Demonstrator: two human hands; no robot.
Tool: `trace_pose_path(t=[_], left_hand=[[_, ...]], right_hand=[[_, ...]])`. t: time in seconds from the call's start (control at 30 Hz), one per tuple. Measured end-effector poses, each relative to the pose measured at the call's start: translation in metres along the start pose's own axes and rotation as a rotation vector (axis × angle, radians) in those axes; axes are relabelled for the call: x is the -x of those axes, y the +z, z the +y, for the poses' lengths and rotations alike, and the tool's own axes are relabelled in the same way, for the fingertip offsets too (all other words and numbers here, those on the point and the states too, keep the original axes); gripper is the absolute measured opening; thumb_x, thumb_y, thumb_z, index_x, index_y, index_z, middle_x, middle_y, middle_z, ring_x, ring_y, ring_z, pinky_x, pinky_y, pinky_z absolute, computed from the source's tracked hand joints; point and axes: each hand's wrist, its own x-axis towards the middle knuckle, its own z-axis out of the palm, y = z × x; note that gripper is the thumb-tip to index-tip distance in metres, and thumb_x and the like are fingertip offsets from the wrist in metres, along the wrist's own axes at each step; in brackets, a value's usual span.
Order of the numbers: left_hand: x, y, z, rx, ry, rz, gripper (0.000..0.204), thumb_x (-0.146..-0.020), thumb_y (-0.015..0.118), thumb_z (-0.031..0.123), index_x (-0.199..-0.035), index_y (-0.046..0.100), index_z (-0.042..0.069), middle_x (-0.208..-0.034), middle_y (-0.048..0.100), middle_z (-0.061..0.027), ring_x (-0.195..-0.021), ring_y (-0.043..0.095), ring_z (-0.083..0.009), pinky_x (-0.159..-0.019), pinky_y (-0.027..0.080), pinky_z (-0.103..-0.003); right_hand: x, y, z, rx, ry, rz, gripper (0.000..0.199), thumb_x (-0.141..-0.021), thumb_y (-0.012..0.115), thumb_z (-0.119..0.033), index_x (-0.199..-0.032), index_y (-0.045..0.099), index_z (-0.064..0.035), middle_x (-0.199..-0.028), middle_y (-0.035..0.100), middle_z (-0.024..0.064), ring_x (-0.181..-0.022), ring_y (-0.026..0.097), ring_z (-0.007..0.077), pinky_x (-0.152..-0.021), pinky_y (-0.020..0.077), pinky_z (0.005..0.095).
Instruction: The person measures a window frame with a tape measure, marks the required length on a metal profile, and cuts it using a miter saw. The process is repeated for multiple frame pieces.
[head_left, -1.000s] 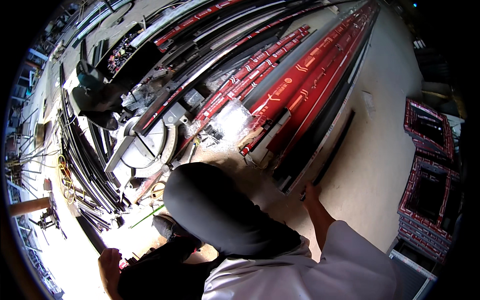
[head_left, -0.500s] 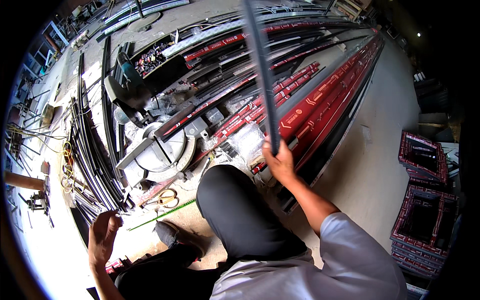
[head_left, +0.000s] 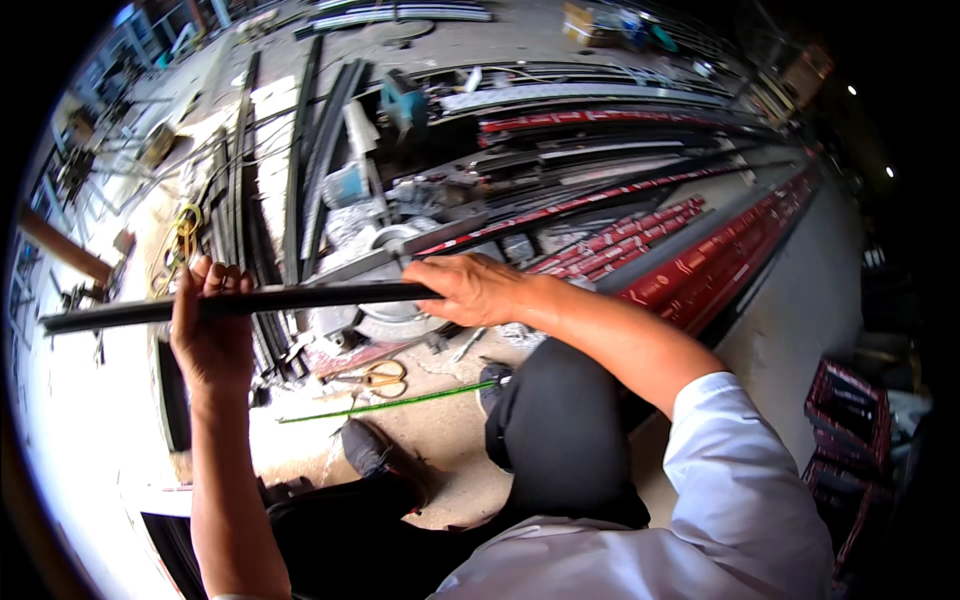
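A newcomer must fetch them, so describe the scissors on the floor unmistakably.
Find the grey saw base, partly hidden by the held dark bar. In the picture, the scissors lie below it on the floor, just above the thin green strip. Two tan loop handles set them apart from that straight strip.

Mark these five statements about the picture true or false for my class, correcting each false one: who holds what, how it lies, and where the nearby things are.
1. The left hand and right hand hold the same long black profile. True.
2. The black profile points straight up the picture. False: it runs roughly crosswise.
3. The scissors are in the right hand. False: they lie on the floor.
4. A thin green strip lies between the scissors and the left shoe. True.
5. The red-wrapped profiles lie left of the scissors. False: they lie to the right.
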Motion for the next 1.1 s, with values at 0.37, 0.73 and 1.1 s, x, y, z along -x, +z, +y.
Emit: trace_pose_path(t=[0.37, 0.73, 1.1], left_hand=[[-0.021, -0.042, 0.006, -0.057, 0.228, 0.501, 0.021, -0.108, 0.069, 0.024, -0.098, 0.061, 0.008, -0.083, 0.062, -0.005, -0.077, 0.065, -0.0224, -0.09, 0.061, -0.044], [-0.069, -0.044, -0.001, -0.79, 0.433, 0.321, 0.041, -0.108, 0.056, 0.027, -0.071, 0.056, 0.009, -0.069, 0.056, -0.0006, -0.065, 0.052, -0.0111, -0.071, 0.05, -0.032], [-0.077, -0.05, -0.076, -1.099, 0.319, 0.257, 0.049, -0.115, 0.054, 0.039, -0.076, 0.055, 0.01, -0.07, 0.053, 0.0023, -0.068, 0.051, -0.0077, -0.064, 0.042, -0.029]], right_hand=[[-0.069, 0.049, -0.01, 0.133, 0.206, -0.194, 0.062, -0.106, 0.067, -0.043, -0.151, 0.053, -0.003, -0.137, 0.062, 0.025, -0.132, 0.061, 0.0444, -0.112, 0.0502, 0.0509], [0.009, 0.011, 0.05, -0.06, 0.626, -0.301, 0.051, -0.104, 0.07, -0.037, -0.138, 0.067, 0.0017, -0.111, 0.079, 0.0199, -0.102, 0.078, 0.0324, -0.092, 0.0603, 0.0425], [0.141, 0.159, 0.125, 0.01, 0.63, -0.452, 0.067, -0.099, 0.073, -0.045, -0.149, 0.06, -0.0028, -0.143, 0.063, 0.028, -0.136, 0.059, 0.0451, -0.115, 0.0484, 0.0507]])
